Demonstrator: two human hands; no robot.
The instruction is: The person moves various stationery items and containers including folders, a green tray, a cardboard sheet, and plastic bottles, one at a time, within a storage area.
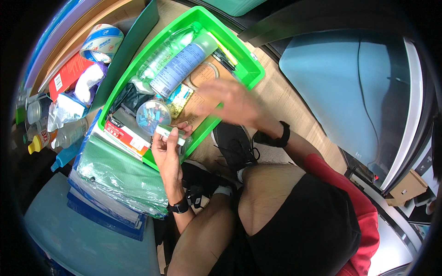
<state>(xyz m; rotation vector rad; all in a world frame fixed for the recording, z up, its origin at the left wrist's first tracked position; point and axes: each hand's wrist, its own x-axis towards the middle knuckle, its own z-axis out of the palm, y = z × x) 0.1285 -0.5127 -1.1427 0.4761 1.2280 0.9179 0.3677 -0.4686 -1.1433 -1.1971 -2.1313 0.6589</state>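
Your left hand [166, 150] pinches a small white-and-green object [163, 130] over the near rim of the green bin [250, 73]. Your right hand [229, 102] is a blur above the bin's right side; you cannot tell its grip. Inside the bin lie a round clear tub [153, 117], spray can [181, 67] and plastic bottle [166, 48].

The head-worn fisheye looks steeply down from near above the green bin [252, 76].
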